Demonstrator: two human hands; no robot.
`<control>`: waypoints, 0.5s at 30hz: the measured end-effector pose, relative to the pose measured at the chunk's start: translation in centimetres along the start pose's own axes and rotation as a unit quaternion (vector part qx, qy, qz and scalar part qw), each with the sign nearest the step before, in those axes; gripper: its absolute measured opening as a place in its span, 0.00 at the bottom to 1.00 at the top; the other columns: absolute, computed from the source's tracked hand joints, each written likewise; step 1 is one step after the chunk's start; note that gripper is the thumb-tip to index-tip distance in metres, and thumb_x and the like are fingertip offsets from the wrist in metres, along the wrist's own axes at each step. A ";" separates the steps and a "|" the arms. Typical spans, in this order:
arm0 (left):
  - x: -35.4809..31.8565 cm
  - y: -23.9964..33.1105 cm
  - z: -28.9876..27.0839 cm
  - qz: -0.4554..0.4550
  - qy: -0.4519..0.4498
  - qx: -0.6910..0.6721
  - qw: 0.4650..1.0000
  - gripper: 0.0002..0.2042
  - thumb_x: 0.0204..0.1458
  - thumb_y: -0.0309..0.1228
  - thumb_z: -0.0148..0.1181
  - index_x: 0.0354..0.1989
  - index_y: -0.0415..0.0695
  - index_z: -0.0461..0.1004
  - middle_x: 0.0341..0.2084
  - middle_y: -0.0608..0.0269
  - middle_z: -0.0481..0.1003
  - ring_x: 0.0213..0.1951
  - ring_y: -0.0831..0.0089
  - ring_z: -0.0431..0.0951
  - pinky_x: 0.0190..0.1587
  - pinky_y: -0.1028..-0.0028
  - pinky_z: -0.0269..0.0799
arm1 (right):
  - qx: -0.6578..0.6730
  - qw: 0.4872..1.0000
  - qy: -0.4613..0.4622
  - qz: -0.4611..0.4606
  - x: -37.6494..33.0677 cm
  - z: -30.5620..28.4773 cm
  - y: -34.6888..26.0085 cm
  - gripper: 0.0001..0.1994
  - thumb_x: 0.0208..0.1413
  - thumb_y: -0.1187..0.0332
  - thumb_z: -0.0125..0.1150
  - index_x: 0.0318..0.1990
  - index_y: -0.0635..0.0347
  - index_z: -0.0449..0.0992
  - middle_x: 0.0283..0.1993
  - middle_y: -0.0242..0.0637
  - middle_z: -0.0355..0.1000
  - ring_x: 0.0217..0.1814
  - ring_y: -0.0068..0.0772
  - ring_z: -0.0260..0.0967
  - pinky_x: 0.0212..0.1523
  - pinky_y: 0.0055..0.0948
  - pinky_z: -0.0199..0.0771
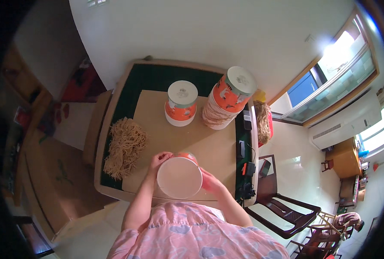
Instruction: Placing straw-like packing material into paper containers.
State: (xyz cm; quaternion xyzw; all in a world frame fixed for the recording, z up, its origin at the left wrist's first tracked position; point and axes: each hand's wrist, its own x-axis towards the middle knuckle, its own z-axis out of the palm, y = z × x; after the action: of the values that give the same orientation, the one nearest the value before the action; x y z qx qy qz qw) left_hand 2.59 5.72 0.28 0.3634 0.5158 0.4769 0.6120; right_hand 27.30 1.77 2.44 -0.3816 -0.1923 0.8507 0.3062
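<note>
In front of my chest a paper bucket (pixel 180 178) is tipped with its open white mouth toward me, a strip of orange print showing at its far side. My left hand (pixel 159 161) has its fingers curled at the bucket's upper left side. Against the right side lies my right hand (pixel 210 180), slightly blurred, its fingertips hidden behind the wall. Farther off, an upside-down orange and white bucket (pixel 181 113) stands on the cardboard. To its right rises a taller stack of such buckets (pixel 230 98), with tan strands wrapped round its lower part.
A heap of tan strands (pixel 125 147) lies on the table's left side. Cardboard (pixel 153 103) covers much of the green tabletop (pixel 144 75). Several small dark devices (pixel 247 120) line the right edge. Beyond are another strand bundle (pixel 263 123), a dark wooden chair (pixel 286 211) and a person (pixel 347 221).
</note>
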 end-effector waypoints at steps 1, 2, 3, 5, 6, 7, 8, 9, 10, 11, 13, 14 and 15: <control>0.1 1.8 0.8 0.007 0.008 -0.001 1.000 0.08 0.52 0.31 0.55 0.35 0.40 0.76 0.28 0.67 0.76 0.31 0.80 0.74 0.35 0.80 0.70 | -0.009 0.999 0.009 -0.030 -0.1 -0.2 -1.1 0.27 0.57 0.62 0.52 0.62 0.56 0.52 0.53 0.33 0.63 0.49 0.26 0.66 0.46 0.32 0.70; 0.6 3.0 0.8 0.010 0.010 -0.002 1.000 0.08 0.52 0.31 0.55 0.35 0.40 0.76 0.28 0.67 0.76 0.31 0.80 0.74 0.35 0.80 0.70 | -0.041 0.996 -0.007 -0.085 -0.1 -0.8 -2.2 0.27 0.56 0.63 0.53 0.61 0.57 0.53 0.54 0.35 0.63 0.49 0.27 0.66 0.45 0.31 0.71; 1.2 4.1 0.5 0.065 -0.020 0.031 0.997 0.08 0.52 0.31 0.56 0.35 0.40 0.77 0.28 0.66 0.77 0.32 0.80 0.74 0.35 0.80 0.70 | -0.072 0.988 -0.025 -0.136 -0.2 0.1 -4.0 0.27 0.55 0.64 0.54 0.60 0.59 0.54 0.54 0.37 0.63 0.48 0.28 0.66 0.43 0.31 0.72; 2.2 8.1 0.9 0.144 -0.042 0.141 0.979 0.08 0.51 0.29 0.56 0.35 0.40 0.77 0.29 0.64 0.78 0.31 0.80 0.75 0.35 0.79 0.70 | -0.165 0.955 -0.031 -0.244 -1.9 1.7 -8.4 0.25 0.52 0.69 0.57 0.57 0.62 0.57 0.52 0.39 0.64 0.46 0.29 0.68 0.39 0.28 0.74; 2.3 11.8 2.6 0.167 -0.040 0.213 0.962 0.07 0.50 0.29 0.56 0.35 0.41 0.77 0.30 0.63 0.78 0.31 0.79 0.76 0.35 0.79 0.70 | -0.226 0.927 -0.026 -0.298 -2.9 2.2 -10.9 0.25 0.51 0.70 0.58 0.57 0.63 0.59 0.51 0.39 0.64 0.45 0.29 0.68 0.39 0.27 0.74; 1.8 15.5 3.6 0.213 -0.029 0.230 0.949 0.07 0.50 0.28 0.57 0.36 0.41 0.77 0.30 0.61 0.78 0.30 0.78 0.76 0.35 0.78 0.70 | -0.240 0.911 -0.028 -0.335 -4.2 4.7 -13.3 0.25 0.49 0.73 0.59 0.56 0.64 0.60 0.48 0.36 0.64 0.44 0.29 0.68 0.40 0.27 0.73; 1.6 18.8 5.1 0.260 -0.023 0.243 0.934 0.08 0.49 0.28 0.57 0.36 0.42 0.77 0.30 0.60 0.78 0.30 0.77 0.76 0.35 0.77 0.70 | -0.316 0.861 0.015 -0.399 -5.7 6.5 -15.8 0.24 0.46 0.78 0.60 0.54 0.65 0.63 0.45 0.34 0.62 0.43 0.28 0.68 0.40 0.25 0.72; 2.0 21.2 6.7 0.258 -0.034 0.232 0.937 0.08 0.49 0.29 0.57 0.36 0.42 0.77 0.29 0.59 0.78 0.30 0.76 0.76 0.35 0.77 0.71 | -0.344 0.820 0.051 -0.454 -6.8 6.3 -17.7 0.22 0.43 0.81 0.59 0.50 0.64 0.68 0.42 0.34 0.60 0.42 0.27 0.67 0.38 0.22 0.71; 2.4 23.5 7.8 0.255 -0.036 0.227 0.939 0.08 0.49 0.29 0.57 0.37 0.42 0.77 0.29 0.58 0.77 0.29 0.75 0.77 0.35 0.76 0.71 | -0.466 0.726 0.103 -0.496 -8.1 8.4 -20.0 0.21 0.41 0.83 0.59 0.47 0.63 0.71 0.41 0.34 0.61 0.42 0.25 0.66 0.37 0.20 0.71; 2.7 25.9 9.1 0.274 -0.052 0.212 0.937 0.08 0.49 0.29 0.57 0.37 0.41 0.77 0.27 0.59 0.77 0.29 0.75 0.76 0.35 0.77 0.71 | -0.499 0.674 0.124 -0.530 -9.3 9.4 -21.8 0.21 0.41 0.83 0.60 0.47 0.62 0.72 0.41 0.34 0.61 0.41 0.24 0.66 0.36 0.19 0.70; 4.5 28.7 11.4 0.298 -0.066 0.196 0.932 0.08 0.49 0.28 0.57 0.37 0.41 0.76 0.26 0.60 0.77 0.29 0.76 0.76 0.34 0.77 0.70 | -0.570 0.542 0.171 -0.593 -10.3 11.2 -25.0 0.21 0.38 0.82 0.63 0.44 0.58 0.75 0.40 0.33 0.60 0.35 0.23 0.63 0.32 0.18 0.67; 5.5 29.5 12.4 0.320 -0.072 0.138 0.934 0.08 0.50 0.27 0.56 0.37 0.40 0.76 0.26 0.63 0.76 0.28 0.79 0.74 0.33 0.79 0.70 | -0.589 0.514 0.179 -0.598 -10.7 12.0 -26.2 0.20 0.38 0.82 0.64 0.43 0.57 0.76 0.39 0.33 0.60 0.34 0.23 0.63 0.31 0.19 0.67; 6.4 30.3 13.2 0.344 -0.077 0.081 0.932 0.08 0.51 0.26 0.55 0.38 0.39 0.76 0.26 0.66 0.76 0.26 0.82 0.72 0.31 0.81 0.70 | -0.606 0.484 0.185 -0.603 -10.9 12.7 -27.3 0.20 0.37 0.82 0.64 0.42 0.57 0.77 0.38 0.34 0.59 0.34 0.24 0.62 0.30 0.20 0.66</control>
State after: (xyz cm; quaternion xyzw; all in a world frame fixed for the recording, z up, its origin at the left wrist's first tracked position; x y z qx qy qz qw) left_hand 9.27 21.02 29.51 0.6029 0.3471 0.5853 0.4164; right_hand 33.46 13.51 31.58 -0.4113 -0.7825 0.0397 0.4657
